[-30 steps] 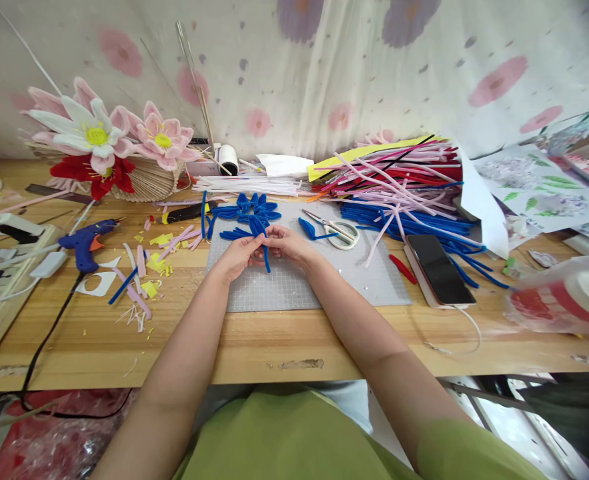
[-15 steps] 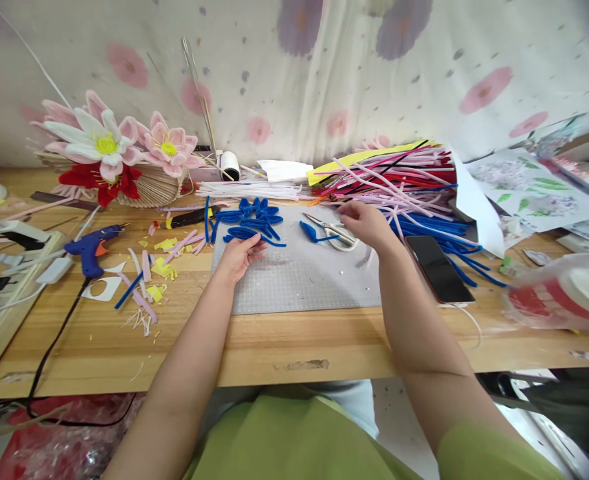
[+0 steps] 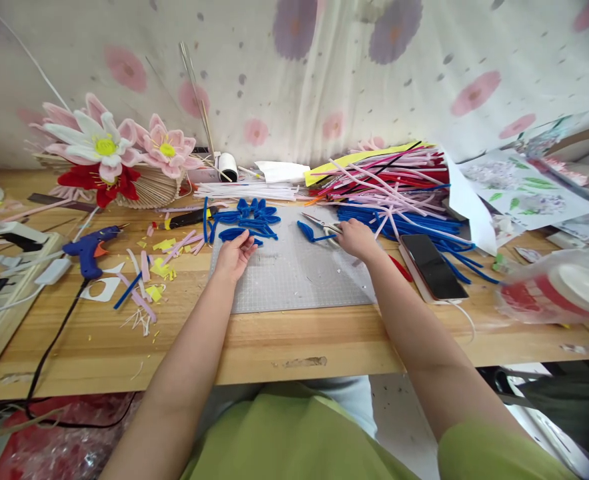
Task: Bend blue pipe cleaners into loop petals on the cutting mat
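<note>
Near the left edge of the grey cutting mat (image 3: 294, 287), my left hand (image 3: 235, 257) has thumb and fingers closed on a blue pipe-cleaner piece (image 3: 231, 233). Just behind it lies a cluster of blue looped shapes (image 3: 257, 212). My right hand (image 3: 355, 239) rests over the handles of the scissors (image 3: 315, 219), fingers curled round them; the blades point left, lying on the mat. A single blue petal shape with a stem (image 3: 305, 231) sits beside the blades.
A blue glue gun (image 3: 90, 250), scraps (image 3: 164, 270) and fuzzy flowers (image 3: 107, 143) are at left. Behind and right are pipe-cleaner bundles (image 3: 399, 177), a phone (image 3: 433, 267) and a bagged cup (image 3: 564, 290). White sticks (image 3: 247, 191) lie behind the mat.
My right hand has come down and left onto the scissor handles, which it was beside before. My left hand has shifted slightly, and the view has moved a little.
</note>
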The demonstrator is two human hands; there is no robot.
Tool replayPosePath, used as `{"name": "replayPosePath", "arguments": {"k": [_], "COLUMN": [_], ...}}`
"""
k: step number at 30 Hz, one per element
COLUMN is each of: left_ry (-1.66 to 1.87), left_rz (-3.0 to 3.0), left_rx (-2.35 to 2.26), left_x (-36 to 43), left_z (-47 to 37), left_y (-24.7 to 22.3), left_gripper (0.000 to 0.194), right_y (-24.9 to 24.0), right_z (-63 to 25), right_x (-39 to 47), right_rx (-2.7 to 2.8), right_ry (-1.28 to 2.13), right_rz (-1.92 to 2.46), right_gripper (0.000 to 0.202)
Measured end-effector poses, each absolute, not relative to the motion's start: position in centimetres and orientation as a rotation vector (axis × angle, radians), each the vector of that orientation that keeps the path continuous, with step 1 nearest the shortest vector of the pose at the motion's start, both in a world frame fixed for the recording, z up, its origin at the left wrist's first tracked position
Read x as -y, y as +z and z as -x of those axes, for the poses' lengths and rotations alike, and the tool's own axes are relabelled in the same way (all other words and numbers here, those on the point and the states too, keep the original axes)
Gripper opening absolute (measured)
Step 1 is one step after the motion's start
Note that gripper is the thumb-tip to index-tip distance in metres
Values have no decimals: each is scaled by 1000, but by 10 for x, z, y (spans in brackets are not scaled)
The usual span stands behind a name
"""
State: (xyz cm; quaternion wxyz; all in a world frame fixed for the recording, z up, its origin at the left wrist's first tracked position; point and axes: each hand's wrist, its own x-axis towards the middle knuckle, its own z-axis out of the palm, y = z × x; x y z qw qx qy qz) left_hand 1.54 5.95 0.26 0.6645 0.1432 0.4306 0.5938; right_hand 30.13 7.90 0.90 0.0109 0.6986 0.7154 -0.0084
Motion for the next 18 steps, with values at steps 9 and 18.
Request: {"name": "replayPosePath", "arguments": {"k": [9,18], "left_ry": [1348,1476], "left_rz": [-91,-124], "left_rx": [-953,-896], "left_x": [-63,-62], "left_z": [-13,-12], "left_y": [11,11], "left_gripper": [17,12], "right_y": [32,58], "right_z": [-325,-294], "right_x": [-60,-58], "right_rx": [-2224,-2552], "right_ry": [-174,-211], "right_rz": [-2704,-2165], "right_gripper": [40,50]}}
